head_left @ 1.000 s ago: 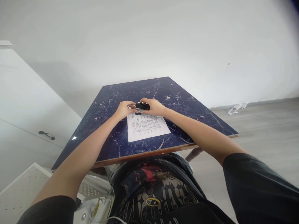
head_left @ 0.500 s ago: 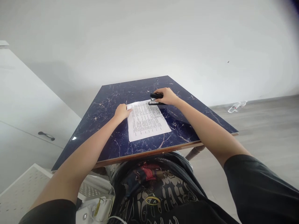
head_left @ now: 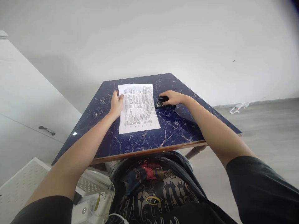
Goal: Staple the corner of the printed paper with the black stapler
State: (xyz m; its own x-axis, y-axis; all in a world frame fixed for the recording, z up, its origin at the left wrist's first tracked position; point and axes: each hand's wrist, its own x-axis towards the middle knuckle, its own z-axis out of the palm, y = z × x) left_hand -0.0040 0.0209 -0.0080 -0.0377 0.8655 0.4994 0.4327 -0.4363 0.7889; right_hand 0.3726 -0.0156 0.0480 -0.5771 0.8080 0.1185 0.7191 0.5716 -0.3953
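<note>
A printed sheet of paper is pinched at its left edge by my left hand, thumb on top. Its far end looks raised off the blue marbled table, while the near end lies close to the surface. Just right of the paper, a black stapler stands on the table. My right hand is closed around the stapler from the right, with its fingers over the top. Whether there is more than one sheet, I cannot tell.
A white cabinet with a dark handle is on the left. White perforated panels and white devices with cables sit below the table's left side. The wall rises behind. A clear plastic item lies on the floor at right.
The paper has moved left and away from the stapler, its far end lifted by my left hand. My right hand and the stapler have shifted slightly right.
</note>
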